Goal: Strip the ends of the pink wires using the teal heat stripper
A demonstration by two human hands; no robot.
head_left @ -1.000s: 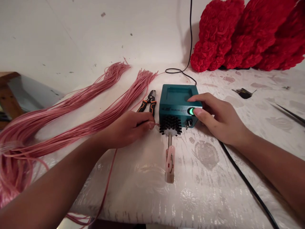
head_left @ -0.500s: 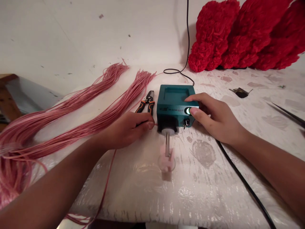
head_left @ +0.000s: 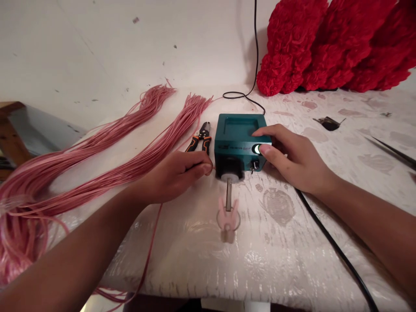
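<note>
A small teal machine (head_left: 238, 134) stands mid-table with a lit green button on its front. My right hand (head_left: 292, 158) rests on its right side, the thumb on that button and a finger on top. From the machine's front a shaft sticks out toward me, and a pink clip (head_left: 228, 216) on its end is smeared by spinning. My left hand (head_left: 177, 173) is closed, pinching a single pink cord (head_left: 147, 255) just left of the shaft; the cord trails off the table's near edge.
Two long bundles of pink cords (head_left: 130, 143) lie across the table's left half. Orange-handled pliers (head_left: 199, 139) lie beside the machine. A black cable (head_left: 331, 251) runs toward me on the right. Red ruffled balls (head_left: 325, 43) line the back; small dark tools (head_left: 328, 123) lie right.
The black bristled ring on the shaft and the still pink clip seen a second ago have turned into a spinning blur. Both hands stay where they were.
</note>
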